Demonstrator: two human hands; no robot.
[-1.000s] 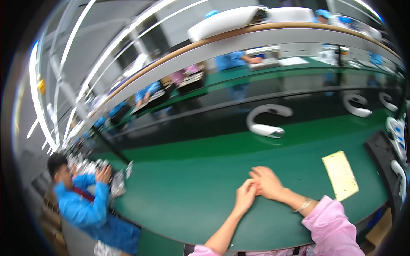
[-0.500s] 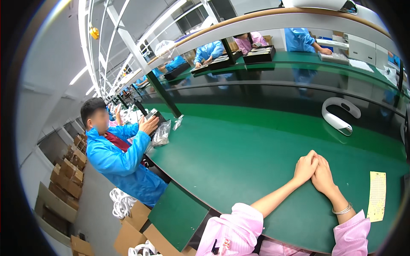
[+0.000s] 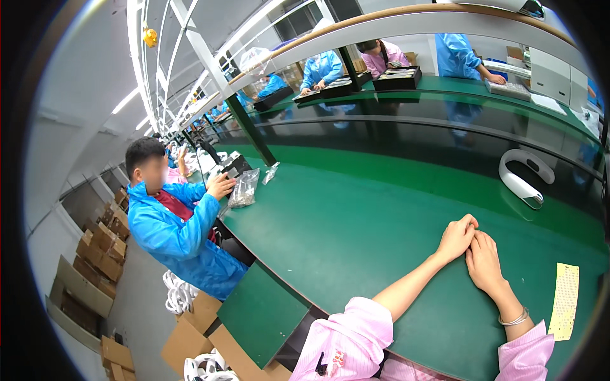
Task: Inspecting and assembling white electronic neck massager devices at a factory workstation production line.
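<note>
Hands rest side by side on a green worktable [image 3: 356, 254]: the left hand [image 3: 455, 238] and right hand [image 3: 484, 261] touch, fingers loosely curled and grasping nothing; a white neckband device [image 3: 520, 181] lies well apart, a yellow paper slip [image 3: 565, 309] near the right wrist

View has swung further left since the earlier frames. Left hand [image 3: 456, 238] and right hand [image 3: 484, 261] now rest side by side, fingers unclasped. Yellow slip [image 3: 565, 309] sits nearer the right wrist.
</note>
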